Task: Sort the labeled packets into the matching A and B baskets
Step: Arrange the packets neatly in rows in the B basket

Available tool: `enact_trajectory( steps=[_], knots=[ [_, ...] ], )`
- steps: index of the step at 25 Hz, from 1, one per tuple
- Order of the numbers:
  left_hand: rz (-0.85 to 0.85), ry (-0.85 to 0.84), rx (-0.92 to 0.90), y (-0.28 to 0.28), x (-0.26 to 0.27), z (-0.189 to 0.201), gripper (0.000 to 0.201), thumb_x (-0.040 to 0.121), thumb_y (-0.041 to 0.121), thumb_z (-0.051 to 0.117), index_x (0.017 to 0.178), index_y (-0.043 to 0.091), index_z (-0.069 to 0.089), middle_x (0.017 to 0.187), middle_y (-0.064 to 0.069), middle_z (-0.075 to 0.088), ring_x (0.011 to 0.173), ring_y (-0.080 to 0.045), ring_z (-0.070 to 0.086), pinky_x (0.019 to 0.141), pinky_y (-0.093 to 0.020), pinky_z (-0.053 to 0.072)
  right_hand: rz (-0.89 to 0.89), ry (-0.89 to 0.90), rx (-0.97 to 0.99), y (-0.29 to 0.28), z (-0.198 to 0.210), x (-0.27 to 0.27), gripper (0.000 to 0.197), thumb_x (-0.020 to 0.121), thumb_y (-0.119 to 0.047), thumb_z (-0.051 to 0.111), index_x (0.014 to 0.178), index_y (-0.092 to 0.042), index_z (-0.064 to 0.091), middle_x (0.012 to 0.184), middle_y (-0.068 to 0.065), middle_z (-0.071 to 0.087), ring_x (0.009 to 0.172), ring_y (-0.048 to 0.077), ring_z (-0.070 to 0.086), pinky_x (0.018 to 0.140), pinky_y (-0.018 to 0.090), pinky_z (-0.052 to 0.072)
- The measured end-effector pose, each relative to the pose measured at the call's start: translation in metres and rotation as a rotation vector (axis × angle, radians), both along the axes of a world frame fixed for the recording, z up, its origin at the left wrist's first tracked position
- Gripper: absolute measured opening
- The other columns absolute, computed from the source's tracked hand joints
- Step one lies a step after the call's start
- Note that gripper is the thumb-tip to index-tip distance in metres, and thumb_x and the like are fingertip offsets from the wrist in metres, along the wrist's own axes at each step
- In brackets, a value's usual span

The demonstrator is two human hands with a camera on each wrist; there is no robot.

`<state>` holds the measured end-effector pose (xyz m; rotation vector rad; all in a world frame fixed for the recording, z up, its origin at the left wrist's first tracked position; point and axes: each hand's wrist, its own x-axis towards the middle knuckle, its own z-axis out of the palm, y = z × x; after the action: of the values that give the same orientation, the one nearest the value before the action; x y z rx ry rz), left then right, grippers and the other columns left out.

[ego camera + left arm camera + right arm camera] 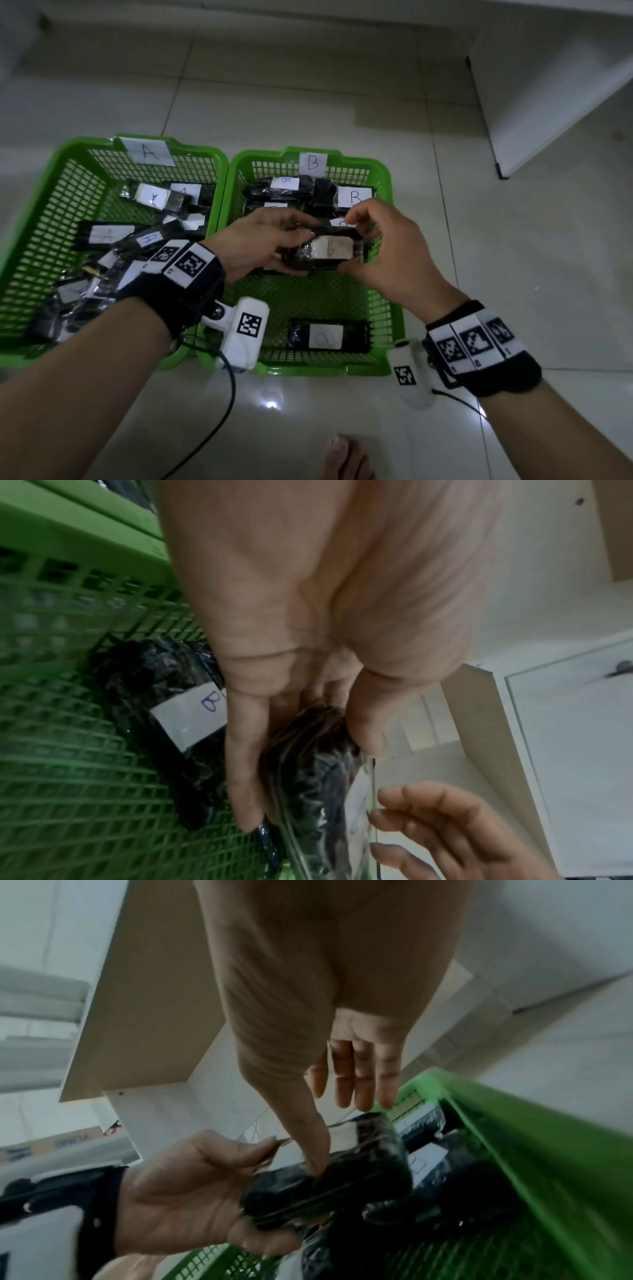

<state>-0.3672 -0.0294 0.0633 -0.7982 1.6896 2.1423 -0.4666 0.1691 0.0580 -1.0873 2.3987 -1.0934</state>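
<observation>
Over basket B [274,152], both hands hold one black packet [301,255] with a white handwritten label. My left hand [294,251] grips its left end, thumb on top and fingers underneath. In the left wrist view that packet [308,777] sits between thumb and fingers [243,777]. My right hand [359,246] pinches the right end, thumb on the near edge and fingers on the far edge. The right wrist view shows the thumb on the packet [342,1183]. Basket A [68,147] stands to the left and holds several A-labelled packets [106,236].
Several B-labelled packets [284,188] lie at the back of basket B, and one more packet [329,335] near its front wall. A white cabinet [548,85] stands at the back right. A black cable [219,411] and a bare foot [346,459] are on the tiled floor.
</observation>
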Motion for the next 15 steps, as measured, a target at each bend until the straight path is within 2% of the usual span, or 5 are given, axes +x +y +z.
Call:
enact_trajectory(
  steps=[3,7,10,12,15],
  knots=[
    [0.024,0.034,0.081,-0.003,0.002,-0.002,0.029,0.1,0.003,0.047,0.126,0.004,0.06,0.129,-0.017,0.063,0.119,-0.034,0.062,0.085,-0.046,0.059,0.103,0.061,0.113,-0.001,0.004,-0.006,0.078,0.057,-0.025,0.096,0.127,-0.019,0.064,0.122,-0.007,0.065,0.112,0.012,0.058,0.094,0.03,0.047],
    [0.002,0.049,0.044,0.002,0.0,-0.003,0.028,0.101,0.007,0.049,0.127,0.007,0.061,0.124,-0.013,0.066,0.116,-0.03,0.064,0.085,-0.041,0.06,0.192,0.177,0.227,-0.002,0.007,-0.006,0.064,0.062,-0.031,0.089,0.122,-0.023,0.068,0.114,-0.005,0.067,0.104,0.015,0.059,0.081,0.029,0.046],
    [-0.145,0.179,-0.767,-0.005,-0.002,-0.004,0.031,0.093,0.025,0.066,0.124,0.02,0.062,0.12,0.003,0.064,0.113,-0.017,0.061,0.09,-0.031,0.055,0.209,0.345,0.569,-0.005,0.016,-0.005,0.046,0.065,-0.038,0.079,0.107,-0.024,0.066,0.103,-0.007,0.061,0.098,0.015,0.057,0.075,0.027,0.041],
    [-0.336,0.224,-1.276,-0.011,-0.003,-0.01,0.058,0.082,0.035,0.076,0.134,0.026,0.053,0.138,0.001,0.048,0.13,-0.02,0.043,0.106,-0.039,0.044,0.235,0.423,0.727,-0.011,0.017,0.0,0.038,0.068,-0.037,0.08,0.099,-0.021,0.066,0.098,-0.006,0.06,0.096,0.014,0.047,0.081,0.028,0.039],
    [-0.688,-0.023,-1.424,-0.015,-0.002,-0.024,0.103,0.074,0.038,0.082,0.154,0.035,0.019,0.164,-0.004,0.002,0.151,-0.032,0.004,0.118,-0.058,0.025,0.243,0.408,0.754,-0.024,0.017,0.007,0.028,0.074,-0.02,0.079,0.1,-0.015,0.069,0.093,-0.002,0.056,0.089,0.014,0.036,0.074,0.026,0.034]
  ],
)
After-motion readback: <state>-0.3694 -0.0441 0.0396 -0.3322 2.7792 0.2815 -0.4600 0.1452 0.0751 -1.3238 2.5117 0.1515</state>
